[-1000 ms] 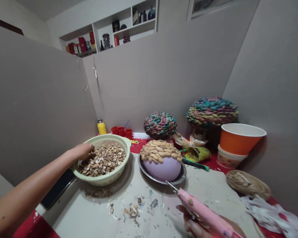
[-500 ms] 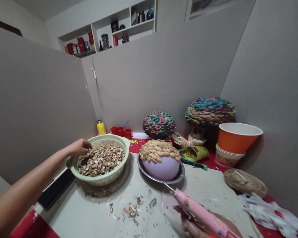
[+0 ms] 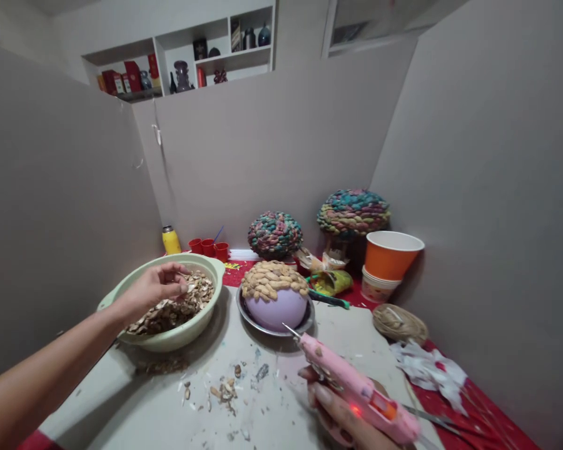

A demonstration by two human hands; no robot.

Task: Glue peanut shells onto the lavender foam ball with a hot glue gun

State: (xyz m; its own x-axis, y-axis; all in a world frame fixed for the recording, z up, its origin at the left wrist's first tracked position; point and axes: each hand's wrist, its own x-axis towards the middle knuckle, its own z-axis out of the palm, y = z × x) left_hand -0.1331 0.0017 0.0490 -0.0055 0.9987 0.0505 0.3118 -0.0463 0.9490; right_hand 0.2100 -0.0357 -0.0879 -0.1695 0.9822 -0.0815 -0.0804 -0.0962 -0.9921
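My left hand (image 3: 162, 286) is over the pale green basket (image 3: 218, 270) of nut shells (image 3: 199, 289), thumb and fingertips drawn together; whatever they hold is too small to make out. My right hand (image 3: 342, 412) grips a pink glue gun (image 3: 351, 381) with a glowing red light, its metal tip pointing up and left. Near that tip, a lilac ball (image 3: 276, 309) rests in a metal dish (image 3: 313, 317). Peanut shells (image 3: 272, 279) cover the ball's upper part.
Shell scraps (image 3: 226, 390) lie on the board (image 3: 169, 412). Behind are two multicoloured domes (image 3: 275, 234), (image 3: 354, 212), red cups (image 3: 221, 251) and a yellow bottle (image 3: 171, 240). Rightward stand an orange tub (image 3: 391, 256), twine (image 3: 400, 324), white plastic (image 3: 431, 369) and scissors (image 3: 445, 422).
The view has turned rightward. My left hand has moved from the basket's left side to over its middle, fingers drawn together. The glue gun stays in my right hand, and more of it shows.
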